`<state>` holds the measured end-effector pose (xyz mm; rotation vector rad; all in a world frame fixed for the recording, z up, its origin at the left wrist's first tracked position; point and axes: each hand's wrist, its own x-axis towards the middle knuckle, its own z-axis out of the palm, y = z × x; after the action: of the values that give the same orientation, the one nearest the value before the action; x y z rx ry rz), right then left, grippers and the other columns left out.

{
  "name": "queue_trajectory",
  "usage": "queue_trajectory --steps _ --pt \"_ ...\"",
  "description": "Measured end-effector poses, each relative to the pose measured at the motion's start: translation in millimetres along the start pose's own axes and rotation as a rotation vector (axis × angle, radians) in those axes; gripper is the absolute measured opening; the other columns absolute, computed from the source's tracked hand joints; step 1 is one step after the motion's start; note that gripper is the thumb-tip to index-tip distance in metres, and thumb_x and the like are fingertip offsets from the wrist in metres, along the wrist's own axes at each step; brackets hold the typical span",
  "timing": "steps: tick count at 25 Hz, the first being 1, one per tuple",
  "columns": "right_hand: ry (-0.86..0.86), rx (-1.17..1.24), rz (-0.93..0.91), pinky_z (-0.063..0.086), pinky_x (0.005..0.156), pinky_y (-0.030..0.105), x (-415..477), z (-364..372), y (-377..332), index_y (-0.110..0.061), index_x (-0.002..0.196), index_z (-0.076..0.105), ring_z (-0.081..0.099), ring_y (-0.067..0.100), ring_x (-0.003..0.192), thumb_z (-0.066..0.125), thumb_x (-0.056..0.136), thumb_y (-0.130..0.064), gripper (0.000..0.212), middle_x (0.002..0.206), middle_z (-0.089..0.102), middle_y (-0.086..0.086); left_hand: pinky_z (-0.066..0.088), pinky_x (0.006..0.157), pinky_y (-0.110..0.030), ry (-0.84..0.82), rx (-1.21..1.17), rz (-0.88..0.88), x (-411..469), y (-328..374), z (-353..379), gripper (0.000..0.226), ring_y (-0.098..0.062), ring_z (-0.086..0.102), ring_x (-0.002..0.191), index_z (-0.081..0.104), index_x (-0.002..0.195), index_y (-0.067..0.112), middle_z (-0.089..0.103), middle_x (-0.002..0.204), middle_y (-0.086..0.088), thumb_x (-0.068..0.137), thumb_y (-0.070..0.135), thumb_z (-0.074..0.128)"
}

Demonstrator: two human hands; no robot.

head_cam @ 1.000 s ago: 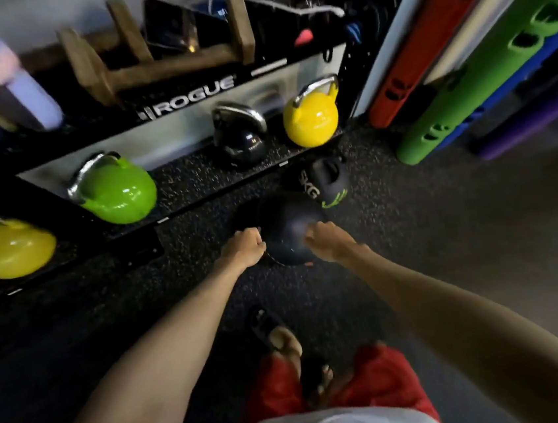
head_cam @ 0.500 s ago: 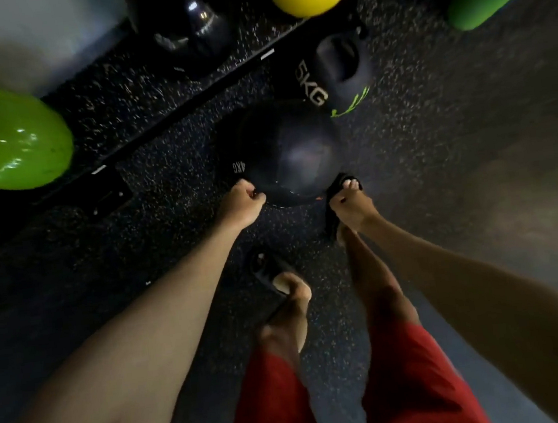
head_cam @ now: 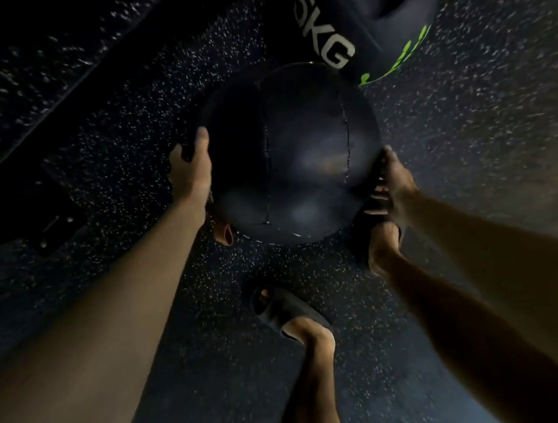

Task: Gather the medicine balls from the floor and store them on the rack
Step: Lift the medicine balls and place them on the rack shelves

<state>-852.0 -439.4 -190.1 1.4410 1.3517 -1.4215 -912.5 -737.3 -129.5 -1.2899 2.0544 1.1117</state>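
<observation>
A black medicine ball [head_cam: 294, 154] with stitched seams fills the middle of the head view, low over the speckled rubber floor. My left hand [head_cam: 191, 172] grips its left side, thumb and fingers curved onto the ball. My right hand [head_cam: 393, 185] cups its lower right side, with the fingers tucked under the ball and partly hidden. Whether the ball touches the floor cannot be told. Just behind it at the upper right lies a second black ball [head_cam: 363, 13], marked 5KG with a green stripe.
The rack's dark base edge [head_cam: 50, 80] runs diagonally across the upper left. My feet in black sandals stand below the ball, one [head_cam: 288, 310] in the middle and one [head_cam: 380, 235] under my right hand. Open floor stretches to the right.
The view has dropped much closer to the floor. Both hands have moved from the ball's near edge onto its two sides and taken hold of it.
</observation>
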Motion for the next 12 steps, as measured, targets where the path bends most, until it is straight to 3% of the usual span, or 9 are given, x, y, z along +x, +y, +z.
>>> queue_trajectory --steps 4,8,12 --pt "-0.118 0.243 0.026 0.052 0.095 0.051 42.5 10.7 -10.7 -0.031 0.124 0.068 0.061 0.03 0.118 0.051 0.08 -0.079 0.068 0.121 0.07 -0.002 0.042 0.109 -0.048 -0.048 -0.113 -0.023 41.3 -8.0 9.8 0.112 -0.022 0.052 0.13 0.047 0.144 0.04 0.051 0.147 0.004 0.05 0.101 0.049" --pt "-0.159 0.372 0.068 0.052 0.097 0.04 42.6 21.1 -14.8 -0.026 0.113 0.075 0.065 0.026 0.112 0.047 0.09 -0.063 0.052 0.112 0.076 0.001 0.047 0.106 -0.044 -0.06 -0.248 -0.037 46.3 -7.1 19.2 0.092 -0.018 0.061 0.117 0.062 0.131 0.039 0.064 0.131 0.007 0.055 0.091 0.055" --pt "-0.114 0.419 0.037 0.049 0.103 0.044 26.2 17.9 -8.8 -0.024 0.11 0.076 0.064 0.028 0.115 0.045 0.088 -0.066 0.057 0.111 0.076 0.002 0.049 0.102 -0.046 -0.118 -0.266 -0.05 43.4 -13.8 8.7 0.087 -0.019 0.064 0.115 0.067 0.123 0.042 0.067 0.126 0.01 0.052 0.092 0.059"
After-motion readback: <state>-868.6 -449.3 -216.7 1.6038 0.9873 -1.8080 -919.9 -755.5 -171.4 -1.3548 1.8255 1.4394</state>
